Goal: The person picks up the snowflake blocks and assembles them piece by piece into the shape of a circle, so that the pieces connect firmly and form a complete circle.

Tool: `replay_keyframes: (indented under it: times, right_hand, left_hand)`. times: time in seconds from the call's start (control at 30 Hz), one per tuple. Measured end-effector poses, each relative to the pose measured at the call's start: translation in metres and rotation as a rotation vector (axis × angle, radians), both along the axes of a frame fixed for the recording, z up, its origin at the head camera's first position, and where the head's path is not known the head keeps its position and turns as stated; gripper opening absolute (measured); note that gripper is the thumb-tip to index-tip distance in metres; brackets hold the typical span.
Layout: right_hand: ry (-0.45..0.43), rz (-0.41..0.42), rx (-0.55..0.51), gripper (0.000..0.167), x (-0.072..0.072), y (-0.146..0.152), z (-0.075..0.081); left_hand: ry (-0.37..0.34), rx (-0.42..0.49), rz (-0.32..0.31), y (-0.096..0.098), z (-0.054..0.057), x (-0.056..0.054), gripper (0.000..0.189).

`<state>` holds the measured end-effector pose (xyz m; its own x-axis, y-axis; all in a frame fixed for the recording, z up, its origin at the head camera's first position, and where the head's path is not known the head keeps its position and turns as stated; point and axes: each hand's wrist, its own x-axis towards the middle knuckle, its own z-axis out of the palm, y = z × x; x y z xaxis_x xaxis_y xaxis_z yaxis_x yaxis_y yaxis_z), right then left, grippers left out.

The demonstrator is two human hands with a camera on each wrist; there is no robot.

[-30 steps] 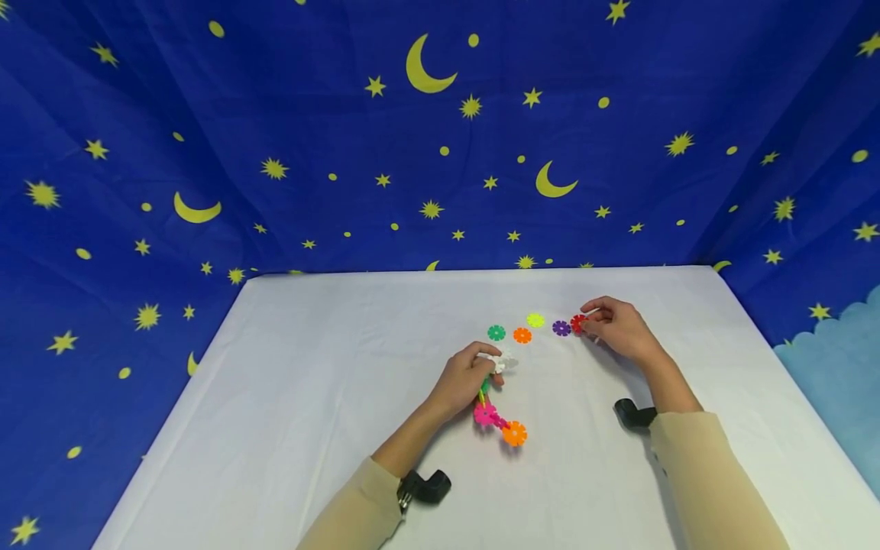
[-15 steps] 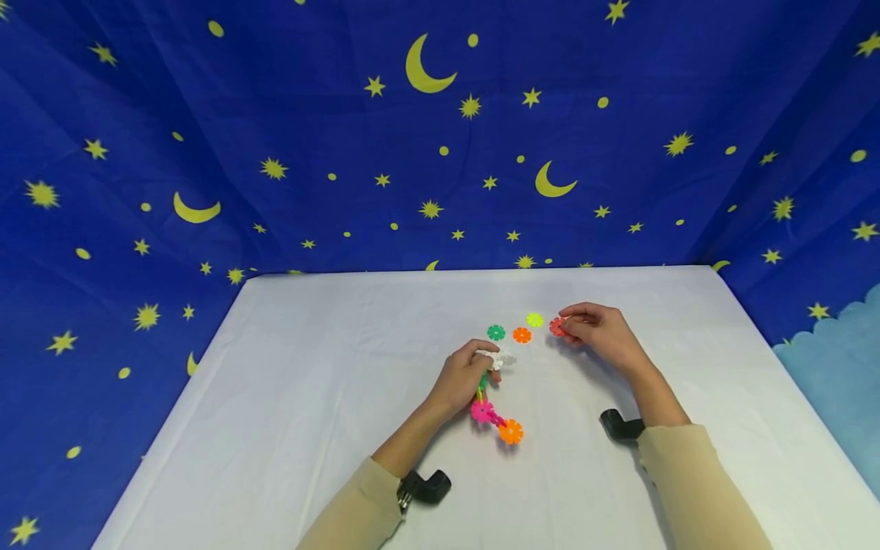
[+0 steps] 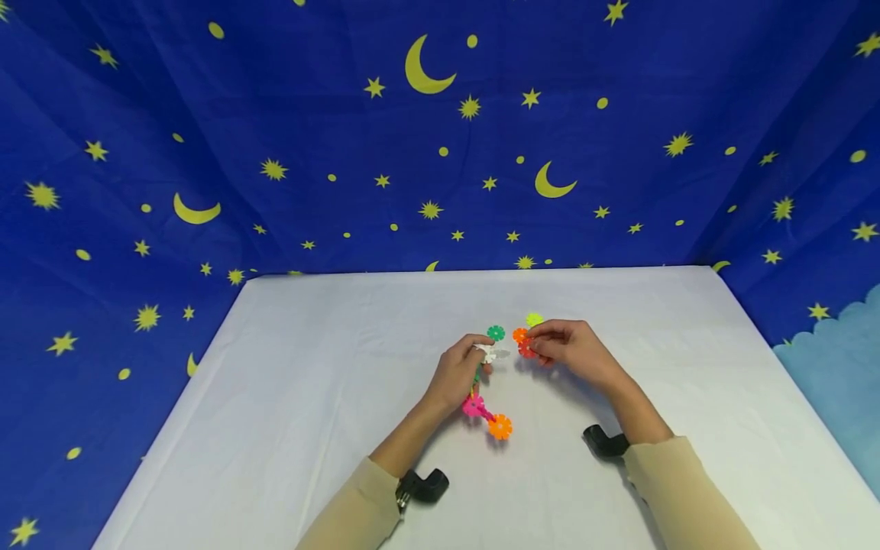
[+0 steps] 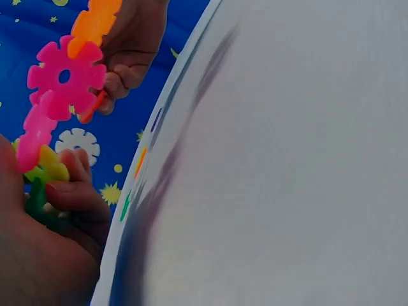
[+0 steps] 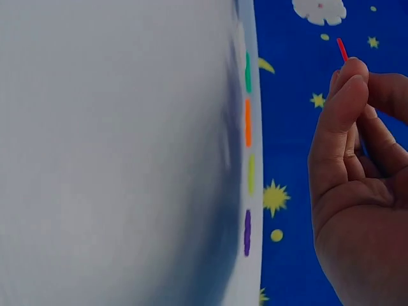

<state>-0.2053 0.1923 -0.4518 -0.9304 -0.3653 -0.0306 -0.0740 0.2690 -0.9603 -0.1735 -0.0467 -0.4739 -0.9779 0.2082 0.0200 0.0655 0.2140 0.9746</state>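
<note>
Right hand (image 3: 574, 353) now nearer left hand (image 3: 455, 374), red disc (image 3: 526, 348) in its pinch, disc chain (image 3: 473, 405) in left's grip

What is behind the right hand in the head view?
Past the right hand, a yellow flower disc peeks out. The purple flower disc, visible in the right wrist view, is covered here.

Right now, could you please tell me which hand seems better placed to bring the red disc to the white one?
The right hand, I think: it pinches the red disc across a small gap from the white disc. The left hand is occupied holding the chain, so steadying suits it.
</note>
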Motion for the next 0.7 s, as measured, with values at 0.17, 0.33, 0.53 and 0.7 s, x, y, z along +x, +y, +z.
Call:
replay_keyframes:
  times: [0.17, 0.33, 0.53, 0.7]
  right_hand:
    - [-0.012, 0.004, -0.016, 0.022, 0.005, -0.008, 0.005]
    - [0.01, 0.009, -0.053, 0.021, 0.01, -0.018, 0.008]
    - [0.062, 0.012, -0.089, 0.018, 0.012, -0.03, 0.013]
    - [0.091, 0.011, -0.121, 0.02, 0.012, -0.037, 0.02]
  left_hand:
    - [0.064, -0.004, 0.022, -0.007, 0.007, -0.002, 0.031]
    - [0.121, 0.053, -0.013, -0.014, 0.013, -0.004, 0.028]
    - [0.152, 0.079, -0.038, -0.02, 0.02, -0.005, 0.026]
    - [0.163, 0.093, -0.057, -0.024, 0.042, 0.002, 0.025]
